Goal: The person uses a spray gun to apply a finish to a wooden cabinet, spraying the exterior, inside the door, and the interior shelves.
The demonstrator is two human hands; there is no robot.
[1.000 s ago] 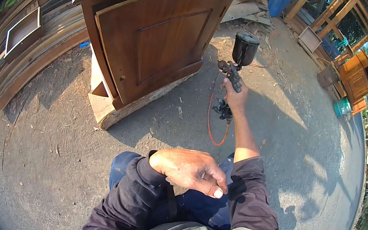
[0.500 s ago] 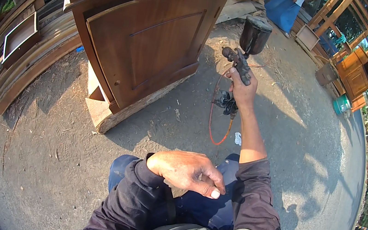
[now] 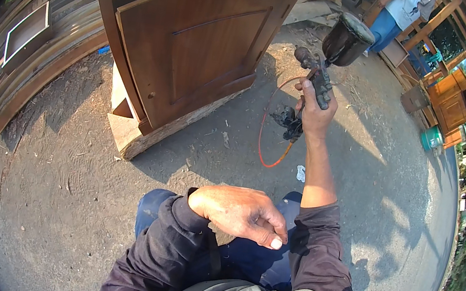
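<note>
My right hand (image 3: pixel 317 112) grips a dark, paint-stained spray gun (image 3: pixel 321 80) with a dark cup (image 3: pixel 347 40) on top and an orange hose (image 3: pixel 271 162) looping below. Just beyond it stands a dark brown wooden cabinet (image 3: pixel 216 49) with a panelled door, raised on a pale, rough wooden support (image 3: pixel 134 138). My left hand (image 3: pixel 238 217) is low over my lap with its fingers curled; a tan piece (image 3: pixel 220 236) shows beneath it, mostly hidden, and whether the fingers hold it I cannot tell.
Stacked boards (image 3: pixel 49 62) and a white-edged drawer (image 3: pixel 27 30) lie at left. At back right are a person in blue trousers (image 3: pixel 380 29), wooden frames (image 3: pixel 449 21), an orange-brown cabinet (image 3: pixel 450 106) and a green bucket (image 3: pixel 431 136). Dusty ground (image 3: pixel 61 199) surrounds me.
My right hand has lifted the spray gun rightward and farther forward, tilting the cup. The person at back has moved rightward into fuller view. My left hand stays about where it was.
</note>
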